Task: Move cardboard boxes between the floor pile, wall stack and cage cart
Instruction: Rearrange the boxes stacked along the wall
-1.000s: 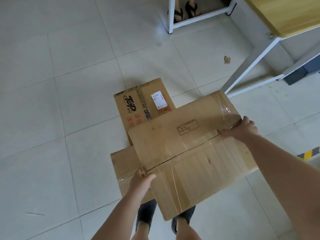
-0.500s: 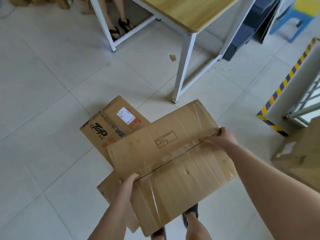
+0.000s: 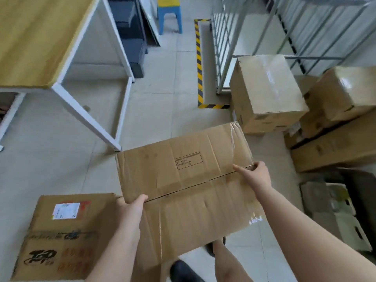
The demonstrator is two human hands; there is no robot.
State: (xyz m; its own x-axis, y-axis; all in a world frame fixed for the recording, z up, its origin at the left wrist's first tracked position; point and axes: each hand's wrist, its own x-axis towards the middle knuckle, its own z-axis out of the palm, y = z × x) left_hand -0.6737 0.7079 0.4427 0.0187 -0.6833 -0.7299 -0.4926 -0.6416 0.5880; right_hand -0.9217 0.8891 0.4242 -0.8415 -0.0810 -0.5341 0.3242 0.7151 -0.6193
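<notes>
A person carries a long, taped cardboard box in the air in front of their legs, above the tiled floor; the left hand grips its near-left end with the thumb lying on top at the flap seam, and the right hand grips the right end, fingers curled over the edge by the seam. The box's top panels are creased and dented, so it probably flexes under pressure and seems light for its size; the glossy tape looks slippery, so bare cardboard at the two short ends, with fingers under the bottom edge, looks the surest hold. A printed box with a shipping label lies on the floor at lower left; stacked boxes stand ahead to the right beside the wire cage cart; a wooden surface on a white frame stands at upper left.
</notes>
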